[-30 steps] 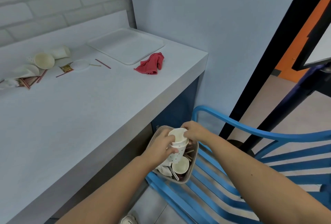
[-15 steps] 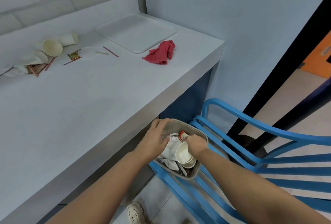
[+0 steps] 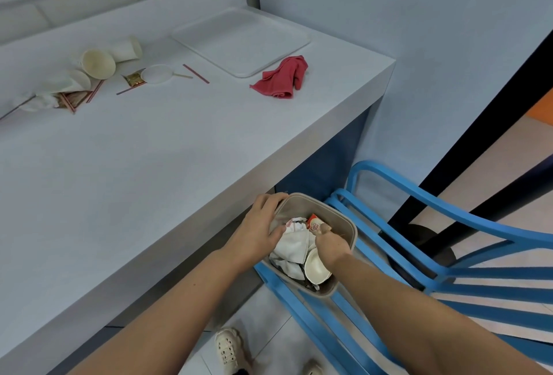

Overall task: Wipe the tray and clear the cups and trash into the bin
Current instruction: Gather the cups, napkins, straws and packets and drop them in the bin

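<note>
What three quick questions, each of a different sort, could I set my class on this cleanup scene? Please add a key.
1. True or false: the red cloth lies on the tray.
2. Where does the bin stand? A) on the counter B) on the blue chair C) on the floor
3. Which hand grips the bin's rim?

Key:
1. False: it lies beside the tray.
2. B
3. The left hand.
</note>
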